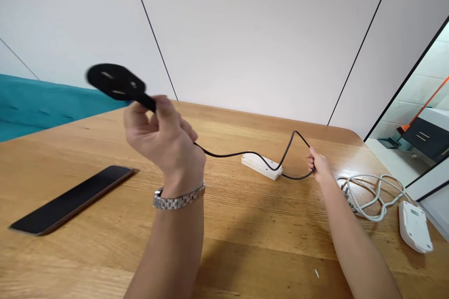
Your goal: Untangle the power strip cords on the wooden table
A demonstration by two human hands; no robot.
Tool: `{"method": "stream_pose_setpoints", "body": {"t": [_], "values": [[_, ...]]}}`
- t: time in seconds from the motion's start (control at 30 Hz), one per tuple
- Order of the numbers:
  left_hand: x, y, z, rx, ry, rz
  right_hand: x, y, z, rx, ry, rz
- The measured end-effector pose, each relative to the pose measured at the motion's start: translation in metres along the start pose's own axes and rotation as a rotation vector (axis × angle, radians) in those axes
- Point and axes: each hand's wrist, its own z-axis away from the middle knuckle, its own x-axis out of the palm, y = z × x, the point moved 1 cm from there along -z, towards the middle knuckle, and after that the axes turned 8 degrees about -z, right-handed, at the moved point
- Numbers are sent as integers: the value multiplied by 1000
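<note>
Raised above the table, my left hand is closed around the neck of a black plug. The plug's round, flat head points up and left, slightly blurred, with metal prongs on its face. A black cord runs from this hand across a slim white power strip lying on the table. It bends upward in a loop to my right hand, whose fingers pinch it just above the tabletop. From there the cord curves back to the strip's right end.
On the wooden table, a flat black tablet-like slab lies at left. Coiled white cable and a white block with a label sit at right. Behind stands a white panelled wall; a teal seat is at far left.
</note>
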Motion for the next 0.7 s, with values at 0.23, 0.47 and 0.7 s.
{"method": "stream_pose_setpoints", "body": {"t": [0.23, 0.47, 0.7], "values": [[-18, 21, -25, -22, 289, 80, -17, 11, -16, -79, 261, 34], [5, 9, 6, -40, -176, 48, 23, -55, 54, -906, 254, 133], [20, 4, 27, -128, -300, 121, 69, -54, 142, -728, -526, 788]]}}
